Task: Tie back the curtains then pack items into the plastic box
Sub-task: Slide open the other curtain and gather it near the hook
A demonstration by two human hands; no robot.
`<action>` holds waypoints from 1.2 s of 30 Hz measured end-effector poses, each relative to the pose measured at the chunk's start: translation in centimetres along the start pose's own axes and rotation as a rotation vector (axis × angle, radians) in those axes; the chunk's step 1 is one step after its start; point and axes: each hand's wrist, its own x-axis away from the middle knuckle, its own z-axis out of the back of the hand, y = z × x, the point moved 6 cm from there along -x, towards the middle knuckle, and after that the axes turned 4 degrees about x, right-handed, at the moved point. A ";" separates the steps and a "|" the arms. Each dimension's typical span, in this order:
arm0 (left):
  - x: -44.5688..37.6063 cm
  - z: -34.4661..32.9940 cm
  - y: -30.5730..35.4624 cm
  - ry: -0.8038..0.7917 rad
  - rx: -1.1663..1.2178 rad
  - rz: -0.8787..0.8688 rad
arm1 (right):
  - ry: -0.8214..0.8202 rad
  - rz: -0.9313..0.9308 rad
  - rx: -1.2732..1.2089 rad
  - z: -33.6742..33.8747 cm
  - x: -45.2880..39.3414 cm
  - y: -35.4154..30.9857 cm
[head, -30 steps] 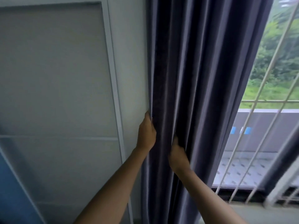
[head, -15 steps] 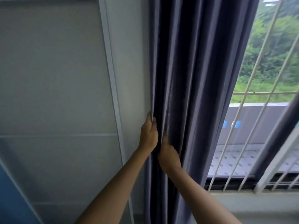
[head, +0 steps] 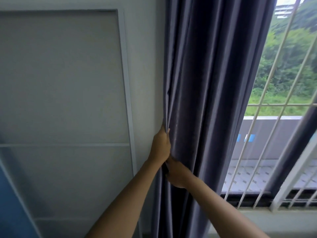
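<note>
Grey-purple curtain hangs bunched between a pale panelled wall and a window with white bars, its wall-side edge gripped by the left hand, the right hand just below clutching its folds.

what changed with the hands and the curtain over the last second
The right hand moved left along the curtain, gathering folds toward the left hand, and now sits just below it, touching it; a second ago they were apart. The bunched curtain looks narrower, baring more of the barred window. The left hand kept gripping the curtain's wall-side edge; no tie is visible.
</note>
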 end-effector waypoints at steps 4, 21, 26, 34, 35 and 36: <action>-0.6 1.6 -1.2 0.022 -0.028 0.000 | 0.696 0.161 -0.032 11.8 3.0 -0.1; -0.1 0.4 -1.0 -0.038 0.082 0.044 | 0.623 -0.080 -0.127 9.8 -1.3 4.2; 0.1 0.4 -0.7 -0.037 0.117 0.045 | 0.542 -0.015 -0.076 3.2 1.2 2.6; 1.1 -0.6 0.2 -0.020 0.194 0.050 | 0.536 0.072 -0.095 0.8 0.7 -0.2; 1.1 -0.7 0.3 -0.018 0.186 0.044 | 0.508 0.049 -0.059 0.6 0.7 -0.4; 1.0 -0.8 0.3 -0.019 0.169 0.035 | 0.473 0.023 -0.007 0.4 0.7 -0.6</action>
